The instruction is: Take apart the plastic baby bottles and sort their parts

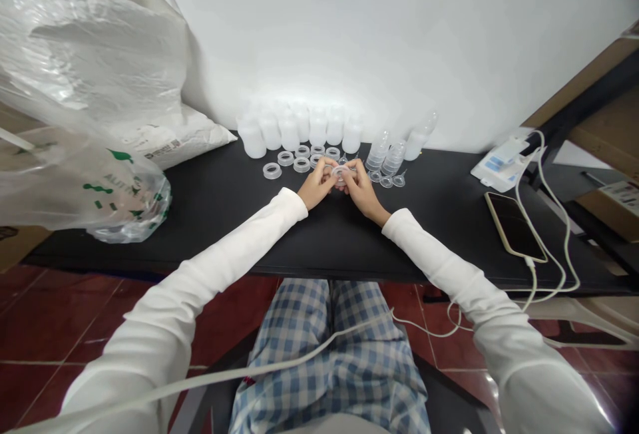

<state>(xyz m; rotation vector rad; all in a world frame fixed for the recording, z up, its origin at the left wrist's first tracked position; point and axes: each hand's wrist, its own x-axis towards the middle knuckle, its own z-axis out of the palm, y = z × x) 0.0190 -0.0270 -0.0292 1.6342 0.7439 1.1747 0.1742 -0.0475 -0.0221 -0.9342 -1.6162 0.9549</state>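
Over the black table, my left hand and my right hand come together, both closed on one translucent bottle collar ring. Thumbs rest at its near side; the fingers beneath are partly hidden. More loose collar rings lie just beyond and left of my left hand. To the right of my right hand are several small clear nipple-shaped pieces. Behind these stand two stacks of clear domed caps. A row of milky bottles stands along the wall, and one bottle with a domed cap is at its right.
White plastic sacks and a clear printed bag crowd the left of the table. At right lie a phone with a white cable and a white power strip. Another cable crosses my lap.
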